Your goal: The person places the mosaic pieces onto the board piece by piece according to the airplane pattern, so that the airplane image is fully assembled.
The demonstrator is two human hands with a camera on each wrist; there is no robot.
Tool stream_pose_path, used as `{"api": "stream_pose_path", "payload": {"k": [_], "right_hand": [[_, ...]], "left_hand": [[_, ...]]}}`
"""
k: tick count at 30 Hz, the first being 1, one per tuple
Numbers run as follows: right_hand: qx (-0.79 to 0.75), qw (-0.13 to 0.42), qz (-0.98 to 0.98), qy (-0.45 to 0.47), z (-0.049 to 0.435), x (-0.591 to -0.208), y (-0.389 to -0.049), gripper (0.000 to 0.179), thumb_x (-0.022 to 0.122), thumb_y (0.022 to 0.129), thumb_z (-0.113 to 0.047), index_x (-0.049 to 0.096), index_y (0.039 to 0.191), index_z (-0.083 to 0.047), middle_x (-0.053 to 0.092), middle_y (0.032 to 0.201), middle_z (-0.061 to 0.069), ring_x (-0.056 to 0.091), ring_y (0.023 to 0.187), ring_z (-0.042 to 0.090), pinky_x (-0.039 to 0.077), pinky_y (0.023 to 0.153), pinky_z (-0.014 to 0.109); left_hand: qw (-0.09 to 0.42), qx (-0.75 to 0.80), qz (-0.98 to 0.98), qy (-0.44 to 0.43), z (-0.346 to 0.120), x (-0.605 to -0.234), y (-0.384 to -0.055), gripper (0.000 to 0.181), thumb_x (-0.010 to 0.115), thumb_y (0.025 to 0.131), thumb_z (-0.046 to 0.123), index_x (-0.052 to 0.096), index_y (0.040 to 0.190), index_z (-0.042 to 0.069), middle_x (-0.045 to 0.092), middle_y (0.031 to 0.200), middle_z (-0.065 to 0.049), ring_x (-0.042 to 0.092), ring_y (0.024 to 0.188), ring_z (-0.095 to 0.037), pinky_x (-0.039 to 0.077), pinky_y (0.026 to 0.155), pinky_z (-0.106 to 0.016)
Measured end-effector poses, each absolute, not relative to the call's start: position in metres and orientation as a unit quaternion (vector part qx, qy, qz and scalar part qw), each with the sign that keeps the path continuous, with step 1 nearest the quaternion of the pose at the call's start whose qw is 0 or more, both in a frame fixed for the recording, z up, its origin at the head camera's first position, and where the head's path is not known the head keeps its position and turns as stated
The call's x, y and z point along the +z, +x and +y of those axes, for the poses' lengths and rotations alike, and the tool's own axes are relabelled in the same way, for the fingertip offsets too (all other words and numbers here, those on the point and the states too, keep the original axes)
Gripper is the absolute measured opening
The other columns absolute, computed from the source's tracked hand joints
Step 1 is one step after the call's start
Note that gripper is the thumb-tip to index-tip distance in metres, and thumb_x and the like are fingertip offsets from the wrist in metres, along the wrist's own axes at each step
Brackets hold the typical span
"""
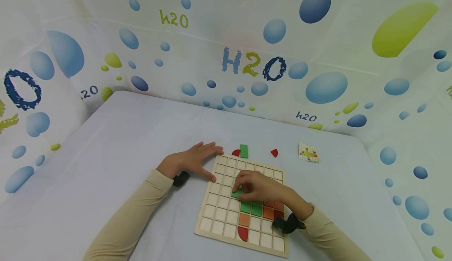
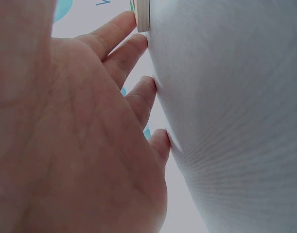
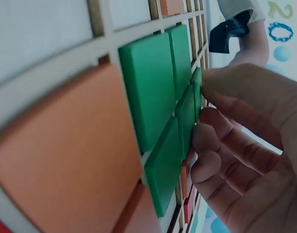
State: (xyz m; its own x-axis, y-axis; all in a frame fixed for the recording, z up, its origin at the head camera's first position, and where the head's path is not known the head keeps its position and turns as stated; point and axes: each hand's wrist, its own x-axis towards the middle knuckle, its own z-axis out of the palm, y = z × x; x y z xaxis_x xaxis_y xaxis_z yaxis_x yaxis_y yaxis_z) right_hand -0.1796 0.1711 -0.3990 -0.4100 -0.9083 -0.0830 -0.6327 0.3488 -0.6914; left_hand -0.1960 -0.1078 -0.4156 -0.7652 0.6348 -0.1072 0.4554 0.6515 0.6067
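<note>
A wooden grid board [image 1: 212, 198] lies on the table. In its cells sit green tiles [image 1: 257, 210], orange tiles [image 1: 244, 219] and a red quarter-round piece [image 1: 243, 233]. Over the board's middle, my right hand [image 1: 263, 186] pinches a green square tile [image 1: 235, 194] between thumb and fingers, at a cell beside the other green tiles. The right wrist view shows that tile [image 3: 198, 87] by the thumb tip, partly hidden by fingers. My left hand [image 1: 192, 159] rests with fingers spread at the board's upper left edge, its thumb touching the frame.
Beyond the board's far edge lie a green rectangular piece [image 1: 244, 151], a red piece [image 1: 236, 152] and a red wedge [image 1: 274, 152]. Farther right is a small pattern card [image 1: 308, 153]. A printed curtain [image 1: 212, 29] hangs behind the table.
</note>
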Motion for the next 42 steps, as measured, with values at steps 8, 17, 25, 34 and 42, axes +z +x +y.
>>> {"api": "stream_pose_path", "payload": {"k": [8,17,25,34,42], "right_hand": [[-0.31,0.211,0.786,-0.492,0.173,-0.402,-0.188,0.008,0.066,0.092,-0.01,0.072,0.098,-0.01,0.062,0.095,-0.002,0.052,0.073,0.001,0.049,0.064,0.018],[-0.335,0.178,0.791,-0.48,0.177,-0.408,-0.203,0.008,0.066,0.092,-0.006,0.071,0.097,-0.007,0.064,0.098,0.004,0.053,0.073,0.004,0.051,0.065,0.02],[-0.33,0.164,0.8,-0.473,0.179,-0.407,-0.214,0.008,0.066,0.091,-0.007,0.071,0.099,-0.007,0.066,0.097,0.003,0.056,0.078,0.007,0.053,0.07,0.023],[-0.339,0.149,0.814,-0.448,0.188,-0.409,-0.227,0.009,0.068,0.091,-0.006,0.071,0.099,-0.005,0.066,0.095,0.006,0.057,0.077,0.012,0.052,0.069,0.024],[-0.332,0.139,0.828,-0.43,0.192,-0.406,-0.235,0.013,0.065,0.092,-0.005,0.07,0.104,-0.003,0.065,0.101,0.009,0.062,0.08,0.015,0.055,0.073,0.026]], "left_hand": [[0.154,0.286,0.894,0.309,-0.109,-0.422,-0.197,0.088,0.079,0.079,0.045,0.039,0.147,0.008,0.032,0.157,-0.012,0.014,0.149,-0.033,0.005,0.119,-0.056],[0.153,0.286,0.893,0.312,-0.109,-0.421,-0.197,0.087,0.079,0.079,0.045,0.039,0.147,0.008,0.032,0.157,-0.011,0.013,0.149,-0.033,0.004,0.119,-0.056],[0.155,0.285,0.893,0.311,-0.109,-0.422,-0.198,0.087,0.079,0.079,0.046,0.039,0.147,0.009,0.031,0.157,-0.011,0.013,0.149,-0.033,0.004,0.119,-0.055],[0.153,0.287,0.892,0.315,-0.11,-0.423,-0.199,0.087,0.079,0.079,0.044,0.039,0.147,0.008,0.031,0.157,-0.012,0.013,0.149,-0.033,0.004,0.119,-0.056],[0.152,0.289,0.893,0.31,-0.109,-0.42,-0.197,0.087,0.08,0.078,0.043,0.039,0.147,0.008,0.031,0.157,-0.012,0.013,0.149,-0.033,0.004,0.119,-0.055]]}}
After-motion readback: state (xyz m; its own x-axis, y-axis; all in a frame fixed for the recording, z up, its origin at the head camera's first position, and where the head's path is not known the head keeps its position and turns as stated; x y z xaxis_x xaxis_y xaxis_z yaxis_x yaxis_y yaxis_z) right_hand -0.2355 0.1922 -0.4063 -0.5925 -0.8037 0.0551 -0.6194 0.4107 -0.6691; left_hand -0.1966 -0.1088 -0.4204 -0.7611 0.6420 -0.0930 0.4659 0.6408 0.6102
